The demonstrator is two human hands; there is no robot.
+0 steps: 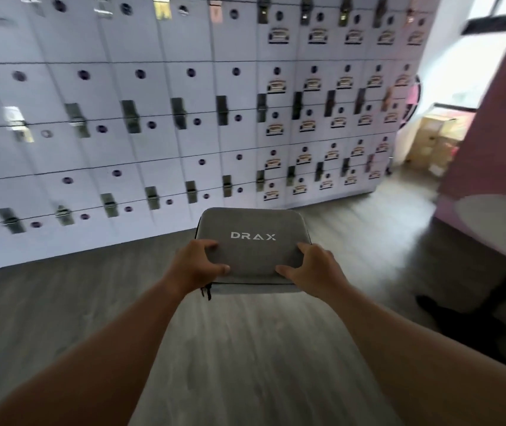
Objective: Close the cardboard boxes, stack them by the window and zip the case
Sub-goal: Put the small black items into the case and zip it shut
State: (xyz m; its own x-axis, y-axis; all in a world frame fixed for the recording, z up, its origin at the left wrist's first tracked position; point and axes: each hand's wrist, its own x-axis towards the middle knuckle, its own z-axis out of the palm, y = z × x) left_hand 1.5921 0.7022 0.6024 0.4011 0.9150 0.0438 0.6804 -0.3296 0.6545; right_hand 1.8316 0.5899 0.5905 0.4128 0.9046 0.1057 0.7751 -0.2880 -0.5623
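I see one wall of lockers (184,118) filling the upper left, one round white table (504,229) at right, several blurred cardboard boxes (430,142) stacked at upper right, and one grey case (251,250) at centre, gripped by both my left hand (196,265) and right hand (313,272) above the floor

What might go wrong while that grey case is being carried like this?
The grey case is held off the floor only by fingertips: the left hand and right hand pinch its near corners, so the grip may slip and drop it. A zip pull dangles at the near left corner; whether the zip is fully shut cannot be told. The round table stands close on the right, a possible bump.
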